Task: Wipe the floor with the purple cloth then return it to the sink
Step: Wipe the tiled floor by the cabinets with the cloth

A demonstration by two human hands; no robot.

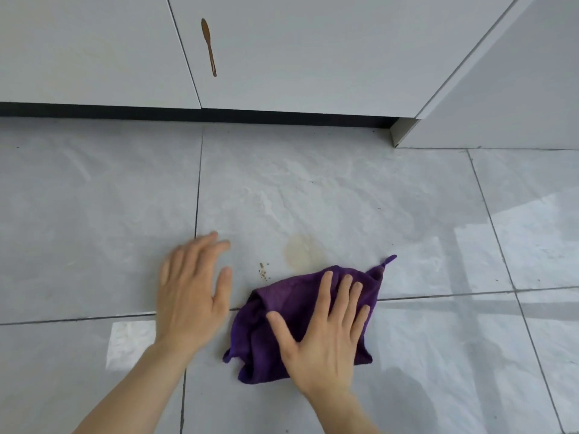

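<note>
A crumpled purple cloth (pixel 282 311) lies on the grey tiled floor (pixel 344 195), its small hanging loop pointing up right. My right hand (pixel 326 339) lies flat on top of the cloth, fingers spread, pressing it to the tile. My left hand (pixel 191 292) hovers or rests just left of the cloth, fingers apart, holding nothing, slightly blurred. A pale brown stain (pixel 302 253) and a few dark crumbs (pixel 263 272) mark the tile just beyond the cloth. The sink is out of view.
White cabinet doors (pixel 282 57) with a dark toe kick (pixel 188 113) run along the back. A brown streak (pixel 209 47) runs down one door. A second cabinet corner (pixel 404 133) juts out at the right. Glossy tiles extend left and right.
</note>
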